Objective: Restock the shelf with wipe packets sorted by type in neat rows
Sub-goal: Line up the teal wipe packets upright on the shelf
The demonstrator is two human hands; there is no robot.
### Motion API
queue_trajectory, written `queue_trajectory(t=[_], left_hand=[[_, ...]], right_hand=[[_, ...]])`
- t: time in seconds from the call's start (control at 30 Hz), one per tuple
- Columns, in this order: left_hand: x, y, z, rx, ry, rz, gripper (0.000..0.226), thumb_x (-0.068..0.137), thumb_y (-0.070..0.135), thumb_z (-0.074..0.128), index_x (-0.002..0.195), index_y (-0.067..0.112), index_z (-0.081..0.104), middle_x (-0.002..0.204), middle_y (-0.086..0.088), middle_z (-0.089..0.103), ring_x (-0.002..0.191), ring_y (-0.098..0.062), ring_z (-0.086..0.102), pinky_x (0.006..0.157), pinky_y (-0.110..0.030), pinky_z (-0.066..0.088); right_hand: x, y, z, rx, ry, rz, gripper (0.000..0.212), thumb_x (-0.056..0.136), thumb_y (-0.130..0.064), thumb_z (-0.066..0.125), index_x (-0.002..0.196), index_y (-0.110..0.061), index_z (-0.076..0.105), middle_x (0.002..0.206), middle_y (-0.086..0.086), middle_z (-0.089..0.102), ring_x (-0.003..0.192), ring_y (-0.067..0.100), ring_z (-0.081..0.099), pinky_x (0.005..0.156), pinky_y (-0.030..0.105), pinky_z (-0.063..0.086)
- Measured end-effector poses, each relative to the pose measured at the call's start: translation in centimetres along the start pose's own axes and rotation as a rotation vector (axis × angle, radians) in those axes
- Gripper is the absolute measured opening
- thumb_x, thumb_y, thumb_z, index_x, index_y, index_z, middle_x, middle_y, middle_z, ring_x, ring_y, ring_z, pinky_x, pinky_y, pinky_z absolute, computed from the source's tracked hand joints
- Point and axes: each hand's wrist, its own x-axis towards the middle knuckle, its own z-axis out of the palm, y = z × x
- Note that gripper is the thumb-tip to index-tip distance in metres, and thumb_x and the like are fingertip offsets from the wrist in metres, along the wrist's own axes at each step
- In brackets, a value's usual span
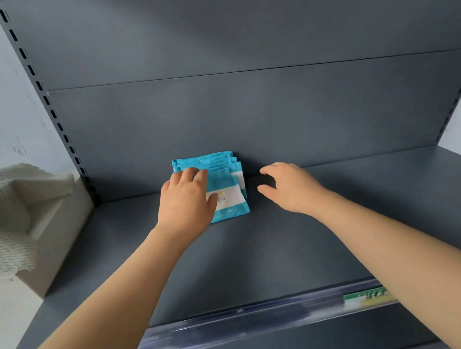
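Several blue-and-white wipe packets [224, 180] stand in a leaning row at the back of the dark grey shelf [260, 256], against its back panel. My left hand [188, 201] rests on the front packet, fingers curled over its top edge and thumb across its white band. My right hand [287, 186] hovers just right of the row with fingers loosely spread, holding nothing and not touching the packets.
A white box draped with a pale woven cloth [3, 215] stands left of the shelf upright [55, 113]. A clear price rail with a green label [367, 297] runs along the shelf's front edge. Bare shelf lies on both sides of the row.
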Motion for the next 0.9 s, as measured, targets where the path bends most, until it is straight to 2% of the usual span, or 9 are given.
queue_trajectory(t=[0.1,0.2,0.47,0.5,0.6,0.63,0.77,0.9], left_hand=[[-0.2,3.7,-0.3,-0.007,-0.051,0.094,0.044,0.094,0.040,0.046,0.132,0.019,0.050,0.130,0.000,0.054,0.120,-0.025,0.047,0.100,-0.035,0.034],[-0.6,7.8,-0.2,-0.003,-0.055,0.185,0.040,0.093,0.041,0.047,0.124,0.019,0.058,0.123,0.001,0.059,0.115,-0.025,0.051,0.096,-0.035,0.036],[-2.7,24.2,0.0,-0.027,-0.033,0.479,0.040,0.095,0.045,0.042,0.121,0.021,0.058,0.120,0.001,0.061,0.111,-0.024,0.054,0.094,-0.033,0.037],[-3.1,26.8,0.1,-0.051,-0.037,0.509,0.040,0.095,0.045,0.042,0.122,0.020,0.058,0.120,0.001,0.061,0.110,-0.024,0.054,0.094,-0.033,0.038],[-4.4,35.1,0.9,-0.146,-0.037,0.574,0.038,0.094,0.044,0.046,0.116,0.017,0.062,0.112,0.000,0.065,0.102,-0.026,0.057,0.090,-0.034,0.042],[-4.9,38.0,1.1,-0.186,-0.042,0.588,0.037,0.094,0.043,0.048,0.113,0.016,0.064,0.108,-0.001,0.066,0.098,-0.027,0.058,0.088,-0.034,0.044],[-6.6,48.9,2.6,-0.250,-0.092,0.662,0.031,0.094,0.039,0.046,0.106,0.017,0.064,0.099,0.000,0.064,0.094,-0.025,0.057,0.082,-0.032,0.043],[-7.7,58.3,4.7,-0.277,-0.138,0.722,0.034,0.094,0.039,0.047,0.115,0.018,0.062,0.111,-0.002,0.065,0.104,-0.025,0.057,0.086,-0.033,0.043]], right_hand=[[-2.7,1.9,-1.2,-0.055,0.026,0.023,0.040,0.097,-0.036,0.046,0.129,-0.013,0.052,0.132,0.001,0.054,0.114,0.023,0.053,0.092,0.041,0.047],[-5.9,4.4,-2.7,-0.093,0.034,0.042,0.041,0.098,-0.037,0.044,0.132,-0.014,0.049,0.136,-0.002,0.051,0.116,0.021,0.052,0.093,0.040,0.047],[-17.1,16.2,-7.5,-0.173,0.132,0.137,0.038,0.097,-0.038,0.045,0.122,-0.012,0.054,0.130,0.001,0.056,0.090,0.021,0.060,0.085,0.040,0.050],[-18.8,18.2,-8.1,-0.178,0.147,0.152,0.037,0.097,-0.038,0.045,0.122,-0.012,0.054,0.130,0.001,0.056,0.091,0.022,0.060,0.085,0.041,0.050],[-23.7,24.6,-10.2,-0.181,0.162,0.195,0.040,0.096,-0.035,0.048,0.129,-0.013,0.053,0.136,0.000,0.054,0.114,0.024,0.056,0.091,0.041,0.048],[-25.3,26.9,-10.9,-0.188,0.159,0.210,0.039,0.095,-0.034,0.049,0.127,-0.012,0.054,0.134,0.002,0.055,0.117,0.026,0.055,0.092,0.042,0.047],[-31.3,35.7,-13.7,-0.220,0.158,0.290,0.037,0.093,-0.029,0.052,0.124,-0.010,0.057,0.124,0.009,0.061,0.113,0.029,0.057,0.091,0.042,0.048],[-35.7,43.8,-14.9,-0.226,0.134,0.386,0.037,0.094,-0.031,0.051,0.126,-0.014,0.057,0.124,0.007,0.062,0.110,0.028,0.058,0.088,0.040,0.050]])
